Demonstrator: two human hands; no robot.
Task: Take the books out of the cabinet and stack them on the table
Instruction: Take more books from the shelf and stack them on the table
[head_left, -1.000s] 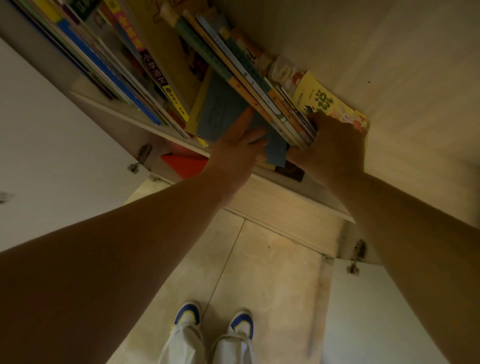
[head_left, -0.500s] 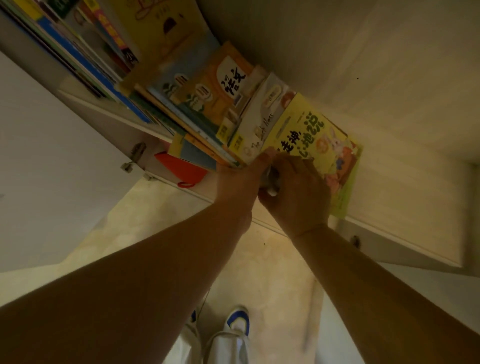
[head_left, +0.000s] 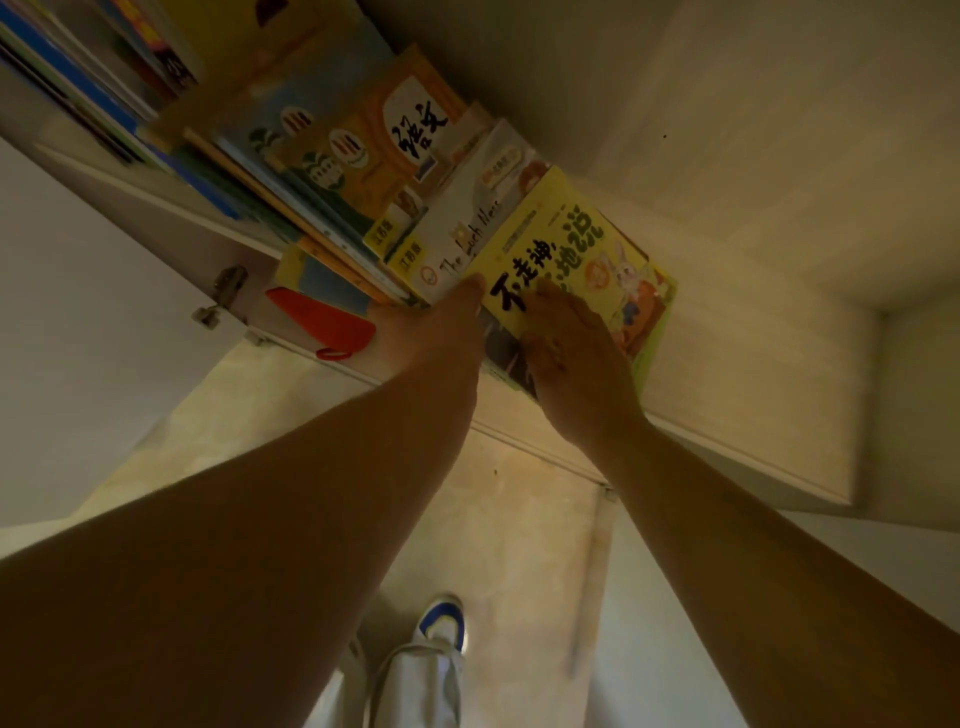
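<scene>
A fanned pile of thin books leans over on the cabinet shelf. On top lies a yellow book with black characters and a rabbit, next to a white one and an orange one. My left hand grips the pile's front edge, thumb on the white cover. My right hand holds the yellow book's lower edge, fingers on its cover. More books stand upright at the far left.
A red flat object lies at the shelf's front edge under the pile. The open cabinet door with its hinge stands at the left. Below are the tiled floor and my shoe.
The upright books have tipped over to the right into a fanned pile showing their covers. Both hands have come together at the pile's front edge.
</scene>
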